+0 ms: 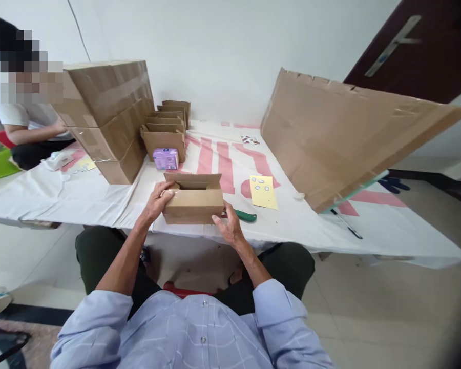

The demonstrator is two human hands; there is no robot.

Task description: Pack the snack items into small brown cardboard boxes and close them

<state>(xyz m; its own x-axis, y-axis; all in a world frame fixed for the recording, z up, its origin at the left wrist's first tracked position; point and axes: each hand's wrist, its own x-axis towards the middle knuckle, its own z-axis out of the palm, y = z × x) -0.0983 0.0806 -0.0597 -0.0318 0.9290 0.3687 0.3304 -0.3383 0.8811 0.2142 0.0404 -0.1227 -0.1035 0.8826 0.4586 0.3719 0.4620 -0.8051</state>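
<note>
In front of me at the table's near edge is a small cardboard box [194, 206], its far flap raised and its top partly open. My left hand [159, 200] grips its left end, fingers over the upper edge. At the right end, my right hand [229, 224] holds the lower corner between thumb and fingers. A green-handled tool [246, 216] lies just right of that hand, its other end hidden behind it. Beyond the box sits a purple printed packet [165, 159], against the nearest of several open cardboard boxes [163, 139] standing in a row.
Taped cartons [111, 123] are stacked on the left, with a person [30, 123] seated beyond them. A large cardboard sheet [341, 133] leans up on the right. A yellow paper [264, 192], a printed card [250, 139] and a pen [346, 224] lie on the white cloth [295, 230].
</note>
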